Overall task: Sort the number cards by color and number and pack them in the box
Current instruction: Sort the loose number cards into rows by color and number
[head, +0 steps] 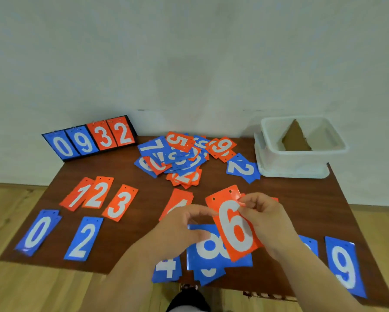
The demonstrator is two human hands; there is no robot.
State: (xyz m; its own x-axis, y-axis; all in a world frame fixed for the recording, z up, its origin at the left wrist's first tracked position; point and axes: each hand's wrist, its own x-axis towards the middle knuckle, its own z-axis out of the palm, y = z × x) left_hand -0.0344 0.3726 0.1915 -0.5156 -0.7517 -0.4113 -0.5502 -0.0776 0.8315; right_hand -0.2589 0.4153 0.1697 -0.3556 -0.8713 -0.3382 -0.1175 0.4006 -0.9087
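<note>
Orange 6 card (233, 224) is up off the table, tilted, and the right hand (267, 224) has it pinched at its upper right edge between thumb and fingers, while the left hand (184, 228) meets its left edge with fingers curled, thumb resting over the blue 8 card (208, 246) underneath; whether the left hand truly grips either card I cannot tell. The risk, as I read it: there looks to be a second orange card tucked behind the 6, and if two go down as one, the sort is off. A 6 and a 9 also flip into each other, so the punched holes at the top edge are the check. Orange row so far: a 1 card (76, 194), a 2 card (98, 192), a 3 card (120, 202) and a 4 card (177, 202) partly hidden by the hand, so four laid. Blue row: a 0 card (38, 233) with at least one more beneath it, a blue 2 card (84, 238), a blue 4 card (167, 267), the 8, a half-hidden card below it, another behind the right wrist, and a blue 9 card (344, 266) hanging close to the table edge (355, 199), where a sleeve brush could knock it off. One unsorted pile (177, 158) in the middle, too jumbled to count. One flip scoreboard (90, 138) showing 0932, one white box (301, 152) with a cardboard divider (296, 137), no cards visible inside it.
</note>
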